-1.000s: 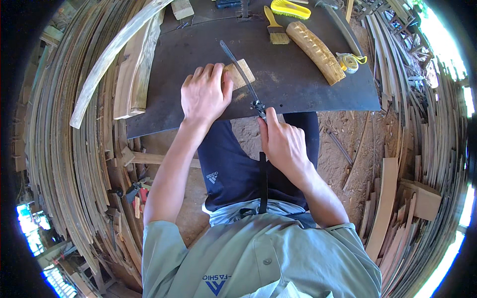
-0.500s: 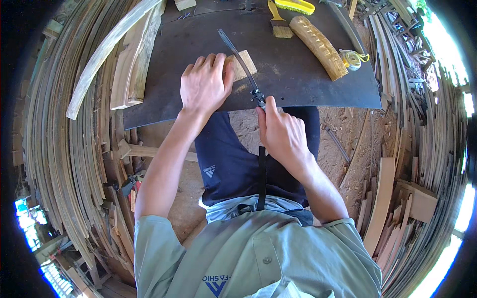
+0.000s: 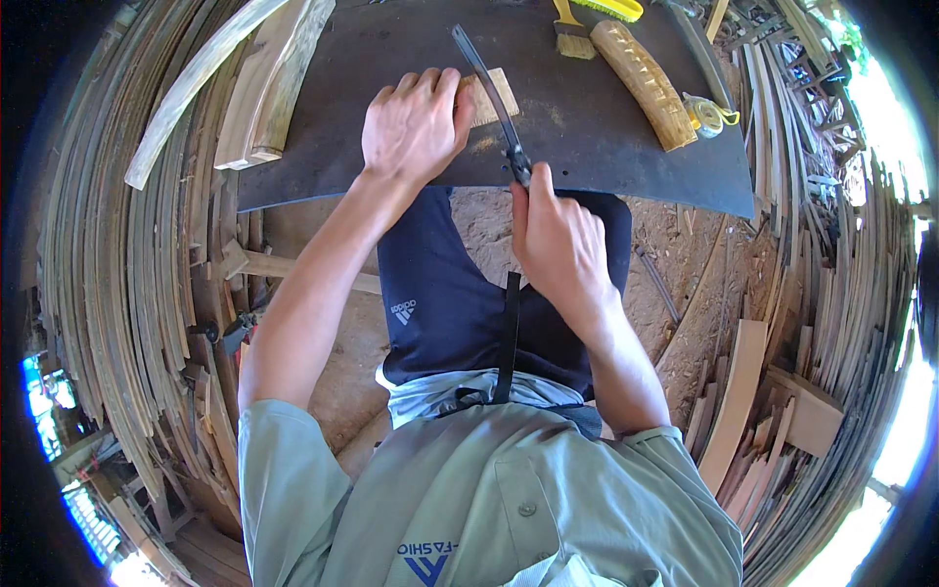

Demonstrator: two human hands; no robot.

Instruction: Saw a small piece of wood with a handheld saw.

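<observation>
A small pale wood block [image 3: 483,110] lies on the dark bench top near its front edge. My left hand [image 3: 411,127] is closed over the block's left end, its fingers curled on the far side and the thumb along the near right. Across the block runs a narrow metal hacksaw [image 3: 473,57], pointing away and a little left. Its handle end is in my right hand [image 3: 567,249], closed with the thumb along the top, just off the bench's front edge. The contact of blade and wood is too small to make out. Pale dust lies beside the block.
On the dark bench [image 3: 626,176] lie a carved wood piece [image 3: 643,83], a paintbrush [image 3: 574,41], a yellow brush [image 3: 618,9] and a tape measure [image 3: 706,117]. Curved timbers [image 3: 269,93] rest at its left. Stacked wood strips [image 3: 147,254] line both sides.
The view has tilted, so the bench and block sit higher in the picture. Both hands keep their holds. The hacksaw's far end has swung slightly right relative to the block.
</observation>
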